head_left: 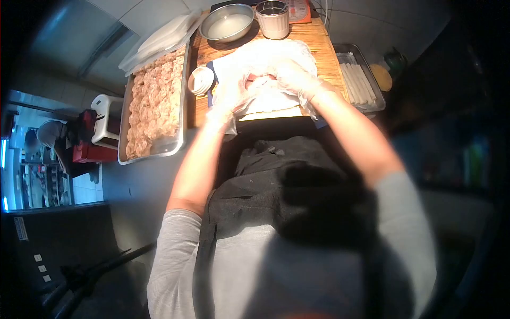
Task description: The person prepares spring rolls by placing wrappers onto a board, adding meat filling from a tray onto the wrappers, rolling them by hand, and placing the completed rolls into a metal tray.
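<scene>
Both hands wear clear plastic gloves and work over a pile of white wrapper sheets (276,52) on the wooden board. Pinkish filling (261,78) shows between them on a wrapper. My left hand (231,91) closes on the wrapper's left side, and my right hand (295,77) closes on its right side. Glare washes out most of the finger detail. To the left, a large metal tray (183,114) holds many portions of minced filling (154,101). On the right, finished-looking white rolls (358,82) lie in a dark-rimmed tray (380,101).
A metal bowl of whitish liquid (227,24) and a clear ribbed container (273,24) stand at the back, near an orange scale (300,10). A small stack of cups (202,81) sits left of the wrappers. A white stool (105,119) and another person (56,138) are farther left.
</scene>
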Demonstrator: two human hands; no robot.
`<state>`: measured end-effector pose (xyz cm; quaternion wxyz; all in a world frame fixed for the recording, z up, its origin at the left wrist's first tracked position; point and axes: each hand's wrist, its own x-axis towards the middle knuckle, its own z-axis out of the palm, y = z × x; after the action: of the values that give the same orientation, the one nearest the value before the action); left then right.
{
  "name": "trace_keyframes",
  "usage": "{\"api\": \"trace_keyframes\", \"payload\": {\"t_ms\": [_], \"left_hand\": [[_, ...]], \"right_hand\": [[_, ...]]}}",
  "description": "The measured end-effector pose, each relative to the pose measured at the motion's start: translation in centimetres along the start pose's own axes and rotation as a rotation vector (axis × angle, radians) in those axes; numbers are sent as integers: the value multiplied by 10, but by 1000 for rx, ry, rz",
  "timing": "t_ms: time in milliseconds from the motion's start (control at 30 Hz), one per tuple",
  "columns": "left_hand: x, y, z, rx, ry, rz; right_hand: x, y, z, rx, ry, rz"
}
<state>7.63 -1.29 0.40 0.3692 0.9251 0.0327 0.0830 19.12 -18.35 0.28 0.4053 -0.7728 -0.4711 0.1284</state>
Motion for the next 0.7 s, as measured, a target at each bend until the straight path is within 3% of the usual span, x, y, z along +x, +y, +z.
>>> {"api": "trace_keyframes", "payload": {"t_ms": [100,200,300,400,467,600,700], "left_hand": [[-13,-2,-15,62,99,84],[-15,-9,-14,52,140,31],[-20,-7,-25,65,38,-5],[-25,-20,-29,128,130,317],[-25,-20,-21,-18,150,248],[-26,-24,-12,-178,161,45],[-28,-27,-16,-124,243,101]], "right_hand": [[-7,-36,-18,-48,-113,-36],[6,-13,4,32,-89,89],[4,-17,4,201,-30,29],[-4,-15,-9,176,8,-76],[-15,-46,-31,45,-3,-73],[-2,-34,1,-160,13,-95],[4,-21,14,-217,66,-168]]}}
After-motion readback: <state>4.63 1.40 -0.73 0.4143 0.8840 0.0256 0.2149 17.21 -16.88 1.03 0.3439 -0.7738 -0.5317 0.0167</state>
